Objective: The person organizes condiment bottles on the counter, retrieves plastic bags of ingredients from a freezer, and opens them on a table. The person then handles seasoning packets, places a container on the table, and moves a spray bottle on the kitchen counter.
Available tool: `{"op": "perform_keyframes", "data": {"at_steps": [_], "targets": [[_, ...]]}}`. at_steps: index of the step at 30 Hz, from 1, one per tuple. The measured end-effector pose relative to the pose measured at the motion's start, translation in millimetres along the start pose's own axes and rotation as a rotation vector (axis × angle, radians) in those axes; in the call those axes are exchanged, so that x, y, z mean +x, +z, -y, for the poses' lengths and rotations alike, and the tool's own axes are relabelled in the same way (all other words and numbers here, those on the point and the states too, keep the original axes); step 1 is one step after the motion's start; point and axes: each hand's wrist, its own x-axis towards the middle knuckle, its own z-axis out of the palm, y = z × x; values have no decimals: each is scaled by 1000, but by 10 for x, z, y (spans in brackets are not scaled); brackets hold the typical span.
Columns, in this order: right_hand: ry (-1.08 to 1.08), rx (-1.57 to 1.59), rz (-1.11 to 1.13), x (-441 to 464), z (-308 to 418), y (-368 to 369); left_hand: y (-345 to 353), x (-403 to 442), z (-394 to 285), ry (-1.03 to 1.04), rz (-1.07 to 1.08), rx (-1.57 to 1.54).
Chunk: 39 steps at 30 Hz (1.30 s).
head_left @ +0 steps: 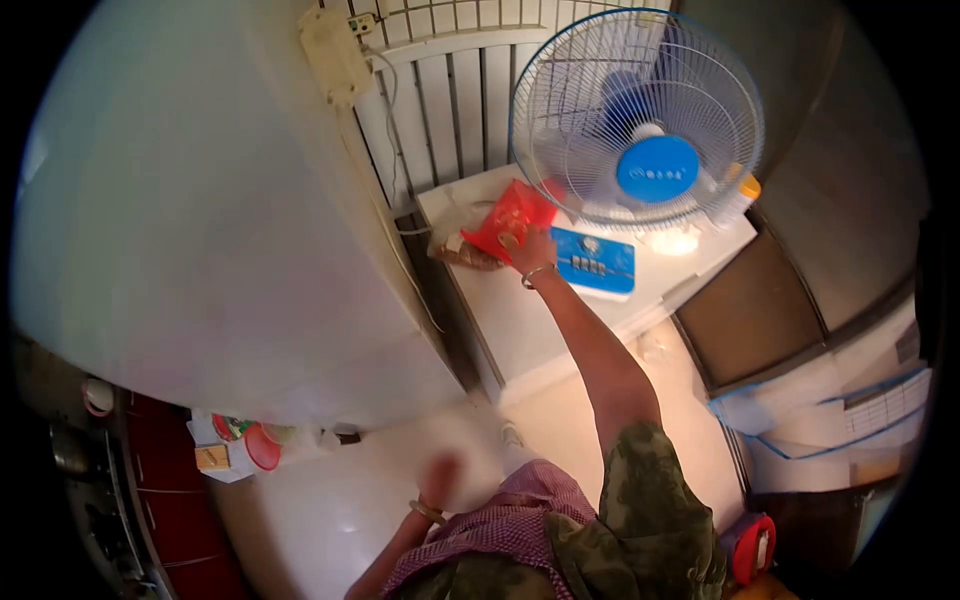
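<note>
My right hand point(530, 250) reaches out to a red plastic bag point(520, 212) on top of a white cabinet point(535, 340). Its fingers are closed on the lower edge of the bag. Touching the red bag on its left is a clear plastic bag point(465, 250) with something brownish inside. Just right of this hand lies the blue control panel point(595, 262) of a fan. Low in front of my body, my left hand point(440, 482) is smeared by motion, so its fingers cannot be made out.
An electric fan point(657, 170) with a wire cage rises over the cabinet. At left stands a tall pale appliance or panel point(230, 240). Red cupboards point(180, 490) and a small stand with a red-rimmed container point(262, 447) are lower left. A brown box point(755, 310) is at right.
</note>
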Motion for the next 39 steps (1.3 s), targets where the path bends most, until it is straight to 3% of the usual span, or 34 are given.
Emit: {"op": "perform_keyframes", "data": {"at_steps": [1,8,14,17,19,22,24,26,27,29,30,32,34,37,39], "targets": [[69,-87,75,153,366,-340,-11,94,-45,13,-65,27],[303,-180,172,1733,-824,1191,28,584,-501,-130,-169,23],[397,-203,184,1790,-1264,1686,63,832,-787,-272,-87,-27],[405,-175,96,1718,-1445,1754,31,1023,-791,-113,-42,179],[385,-94,-50,1600,-1393,1646,-30,1133,-873,-87,-83,91],[-133,130,-389,1163,-792,1034,-237,1326,-1185,23,-155,-1],[105,1045,-258,849,-60,452,-287,1474,-1271,63,-208,-85],[110,1136,-216,565,37,391,-248,1680,-1167,53,-257,-204],[-5,770,-255,406,-126,529,-277,1788,-1282,110,-307,-202],[-179,414,-203,-89,-158,440,-332,1991,-1547,192,-358,-290],[-244,427,-121,-420,15,182,-349,2068,-1664,217,-362,-381],[-131,490,121,-1021,271,-153,-367,2020,-1727,163,-273,-662],[-267,436,115,-1537,303,-219,-417,1942,-1700,6,-72,-1030],[-290,515,476,-1639,420,-640,-470,1675,-1609,-132,-145,-946],[-211,618,733,-1631,32,-612,-520,1402,-1526,-172,-176,-811]]}}
